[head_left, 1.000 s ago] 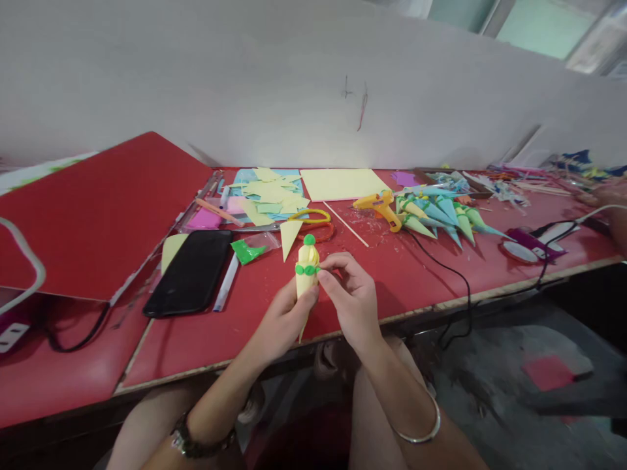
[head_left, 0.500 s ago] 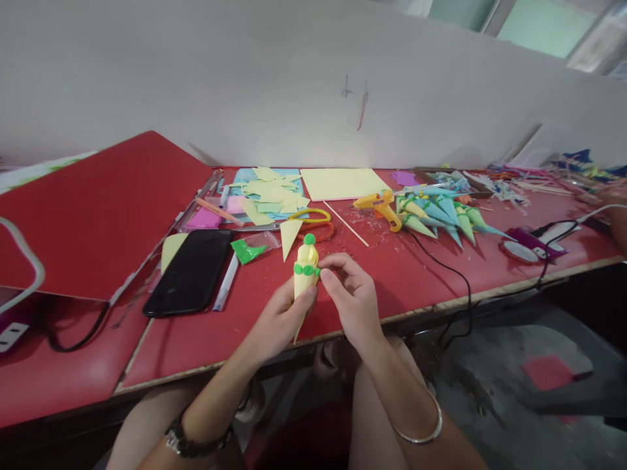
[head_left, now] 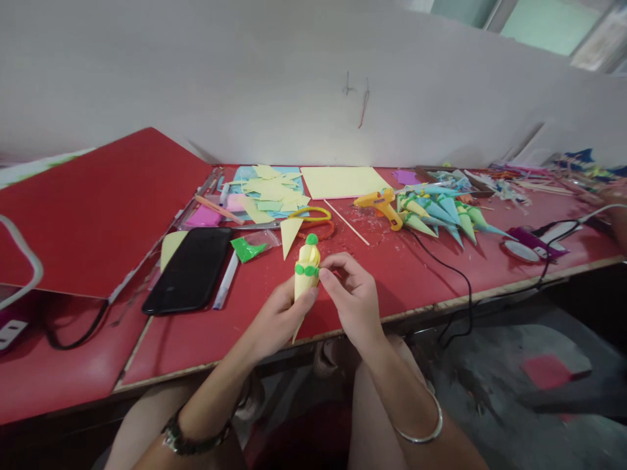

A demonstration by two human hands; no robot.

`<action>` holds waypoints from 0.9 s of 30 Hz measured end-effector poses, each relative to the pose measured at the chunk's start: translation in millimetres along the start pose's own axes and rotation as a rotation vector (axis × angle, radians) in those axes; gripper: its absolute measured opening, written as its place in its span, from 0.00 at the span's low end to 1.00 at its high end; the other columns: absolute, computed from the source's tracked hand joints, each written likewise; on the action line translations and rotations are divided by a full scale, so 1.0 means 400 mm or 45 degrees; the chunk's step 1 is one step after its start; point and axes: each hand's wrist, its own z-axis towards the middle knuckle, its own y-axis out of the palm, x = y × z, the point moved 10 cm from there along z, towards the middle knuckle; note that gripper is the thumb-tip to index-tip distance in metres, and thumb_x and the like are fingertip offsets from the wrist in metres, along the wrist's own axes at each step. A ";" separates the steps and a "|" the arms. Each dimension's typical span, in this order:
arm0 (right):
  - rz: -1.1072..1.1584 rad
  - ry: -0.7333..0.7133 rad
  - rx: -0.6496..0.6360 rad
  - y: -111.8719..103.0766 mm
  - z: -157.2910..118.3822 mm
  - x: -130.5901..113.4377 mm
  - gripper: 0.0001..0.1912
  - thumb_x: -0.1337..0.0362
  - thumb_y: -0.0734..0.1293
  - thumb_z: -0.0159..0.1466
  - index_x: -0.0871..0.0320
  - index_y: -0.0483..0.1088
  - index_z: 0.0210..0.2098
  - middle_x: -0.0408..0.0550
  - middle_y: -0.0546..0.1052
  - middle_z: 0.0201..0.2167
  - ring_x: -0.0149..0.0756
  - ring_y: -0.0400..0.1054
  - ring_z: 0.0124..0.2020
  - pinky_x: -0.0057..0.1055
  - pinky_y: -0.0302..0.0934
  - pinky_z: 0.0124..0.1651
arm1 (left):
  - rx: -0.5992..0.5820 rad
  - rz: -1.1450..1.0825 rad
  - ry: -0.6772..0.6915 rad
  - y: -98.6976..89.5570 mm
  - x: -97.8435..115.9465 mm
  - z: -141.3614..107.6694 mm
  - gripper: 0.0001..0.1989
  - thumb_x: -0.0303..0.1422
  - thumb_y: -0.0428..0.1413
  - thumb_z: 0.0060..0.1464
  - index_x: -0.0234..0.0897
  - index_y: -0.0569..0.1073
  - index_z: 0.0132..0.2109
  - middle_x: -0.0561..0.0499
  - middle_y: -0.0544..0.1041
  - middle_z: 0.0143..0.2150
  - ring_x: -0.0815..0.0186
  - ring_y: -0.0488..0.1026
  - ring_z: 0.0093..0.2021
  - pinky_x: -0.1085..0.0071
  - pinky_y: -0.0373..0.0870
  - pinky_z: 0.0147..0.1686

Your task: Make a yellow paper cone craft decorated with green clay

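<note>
My left hand (head_left: 281, 321) is wrapped round a pale yellow cone (head_left: 305, 283), held upright with its point down above the table's front edge. Yellow swirled clay fills the cone's top, a green ball (head_left: 311, 239) sits on it, and flat green discs (head_left: 306, 269) run round the rim. The thumb and forefinger of my right hand (head_left: 353, 299) are pinched at the rim's right side, touching the green there. Whether a separate small piece is between those fingertips is too small to tell.
Behind the cone lie scissors (head_left: 313, 214), a yellow paper triangle (head_left: 290, 236) and a green clay packet (head_left: 249, 249). At left are a black phone (head_left: 190, 271) and a pen (head_left: 226, 281). A glue gun (head_left: 382, 206) and finished cones (head_left: 441, 214) lie right. A person's hand (head_left: 614, 196) shows far right.
The green at the rim's right side now sits flatter against the cone. The cone is turned slightly, and both hands have otherwise hardly moved.
</note>
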 end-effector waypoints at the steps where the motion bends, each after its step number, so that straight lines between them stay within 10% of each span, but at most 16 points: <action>1: -0.012 -0.005 0.001 0.000 0.000 -0.002 0.01 0.68 0.64 0.55 0.58 0.66 0.27 0.41 0.67 0.27 0.28 0.63 0.30 0.24 0.59 0.33 | 0.002 0.005 -0.001 0.000 0.000 0.000 0.12 0.39 0.46 0.50 0.36 0.60 0.26 0.56 0.59 0.23 0.70 0.59 0.27 0.75 0.59 0.27; 27: -0.090 -0.030 0.006 0.003 -0.005 -0.007 0.02 0.66 0.61 0.56 0.57 0.65 0.28 0.42 0.67 0.27 0.29 0.64 0.30 0.26 0.61 0.33 | -0.147 0.089 -0.111 0.001 -0.015 -0.005 0.14 0.41 0.44 0.52 0.37 0.59 0.25 0.57 0.57 0.20 0.72 0.54 0.22 0.75 0.54 0.22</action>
